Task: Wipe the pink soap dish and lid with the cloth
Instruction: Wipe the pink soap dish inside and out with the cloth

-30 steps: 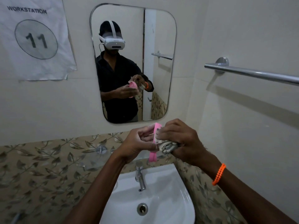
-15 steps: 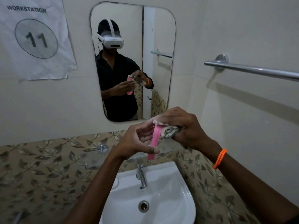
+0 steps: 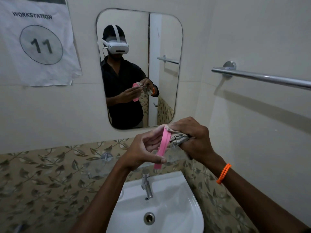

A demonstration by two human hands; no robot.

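Pressing against soap dish [image 3: 161,147]: right hand [image 3: 193,137]

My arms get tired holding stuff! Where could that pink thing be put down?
The white ceramic sink has bare basin around the drain, right of the chrome tap. Above it is crowded: left hand holds the pink plastic piece, right hand grips the patterned cloth.

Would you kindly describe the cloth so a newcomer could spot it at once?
Start at the white sink and look just above the tap, where two hands meet. The right hand grips the cloth against a pink piece; it is the crumpled, patterned grey-beige wad.
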